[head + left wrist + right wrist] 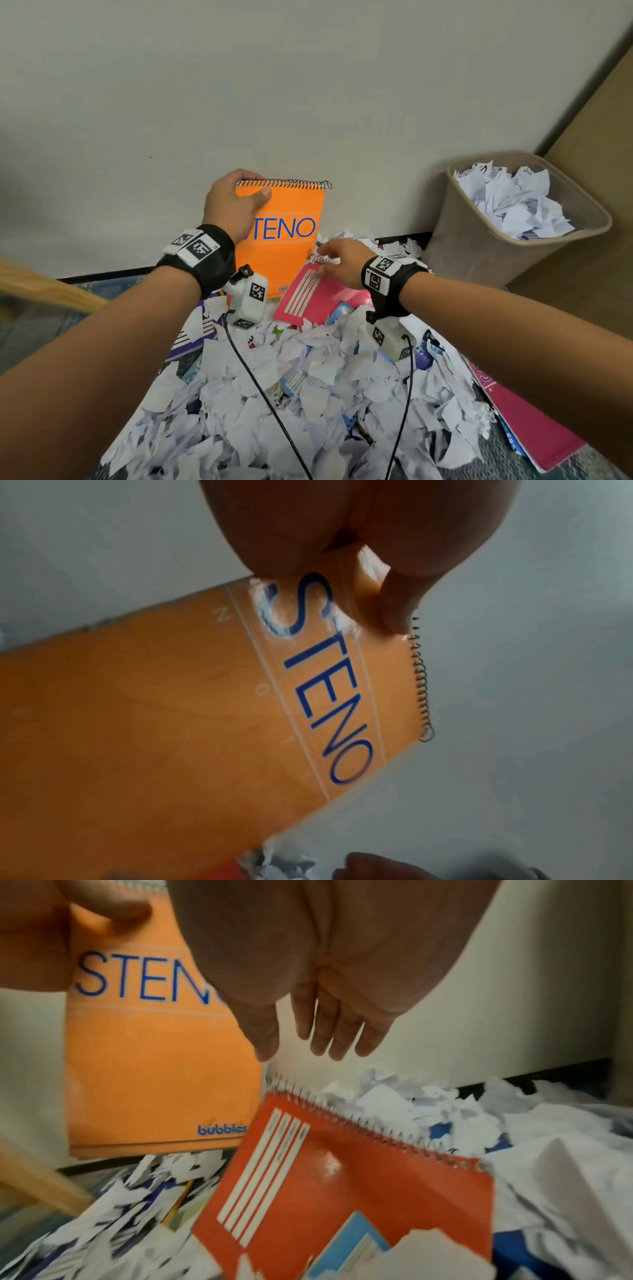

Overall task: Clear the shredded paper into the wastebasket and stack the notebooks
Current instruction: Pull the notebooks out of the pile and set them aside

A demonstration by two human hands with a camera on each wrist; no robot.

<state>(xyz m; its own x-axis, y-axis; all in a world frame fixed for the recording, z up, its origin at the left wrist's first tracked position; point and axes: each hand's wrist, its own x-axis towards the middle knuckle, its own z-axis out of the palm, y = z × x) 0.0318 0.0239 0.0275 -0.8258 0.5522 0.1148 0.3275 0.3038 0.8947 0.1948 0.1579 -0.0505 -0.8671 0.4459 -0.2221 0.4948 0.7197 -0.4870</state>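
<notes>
My left hand [236,202] grips the top left corner of an orange STENO spiral notebook [291,246], thumb on the cover [397,607], and holds it upright in front of the wall. My right hand [334,258] hovers with straight fingers [329,1031] just above the coil of a red spiral notebook [359,1191] that lies tilted on the heap, also seen from the head as the red notebook [315,301]. Shredded white paper [291,394] covers the floor. A tan wastebasket [486,246] at the right is heaped with paper.
A purple notebook [191,337] pokes out of the scraps at the left, and a crimson one [534,431] lies at the right under my forearm. Wooden furniture leg [44,284] at far left. The wall and black baseboard [102,275] close off the far side.
</notes>
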